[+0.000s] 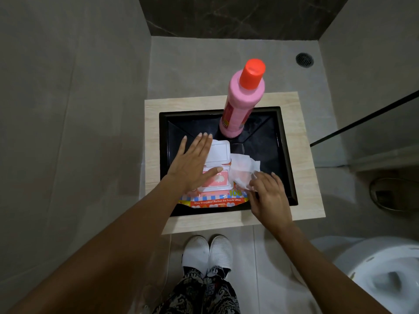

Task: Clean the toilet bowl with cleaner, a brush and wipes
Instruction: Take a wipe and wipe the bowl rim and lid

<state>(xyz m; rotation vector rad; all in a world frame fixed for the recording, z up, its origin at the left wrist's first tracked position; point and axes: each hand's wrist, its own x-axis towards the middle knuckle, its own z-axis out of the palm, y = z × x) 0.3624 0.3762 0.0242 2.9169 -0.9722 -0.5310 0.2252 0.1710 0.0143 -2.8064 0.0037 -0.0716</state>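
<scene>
A pack of wet wipes [215, 198] lies in a black square sink [281, 141], its white flip lid [218, 151] standing open. My left hand [192, 163] rests flat on the pack, fingers spread. My right hand [268, 194] pinches a white wipe [243, 167] that is partly drawn out to the right of the pack's opening. A pink cleaner bottle [241, 107] with a red cap stands upright at the back of the sink. The white toilet bowl [383, 273] is at the lower right. No brush is in view.
The sink is set in a pale wood-look counter [156, 141] against a grey tiled wall on the left. A floor drain [304, 60] lies at the back right, a glass panel edge [362, 120] at the right. My feet in white slippers [207, 252] stand below the counter.
</scene>
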